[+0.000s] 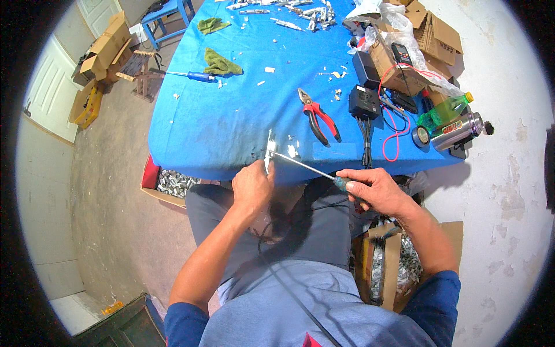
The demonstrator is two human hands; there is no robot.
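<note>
My left hand (253, 184) is closed round the lower end of a slim white-and-silver part (270, 147), holding it upright at the table's near edge. In my right hand (376, 189) is a screwdriver (309, 168) with a dark teal handle, my fingers wrapped round the grip. Its long metal shaft points left, and the tip meets or nearly meets the side of the part. Small white fragments (293, 150) lie just right of the part. Beyond them rest red-and-black pliers (318, 117), jaws pointing away from me.
On the blue-covered table (191, 127) are a blue-handled screwdriver (199, 76), green cloths (221, 62) and several similar parts (312, 14). Black boxes (364, 103) with cables, a green bottle (445, 113) and a steel flask (459, 132) stand at right. Boxes of metal pieces (176, 184) flank my legs.
</note>
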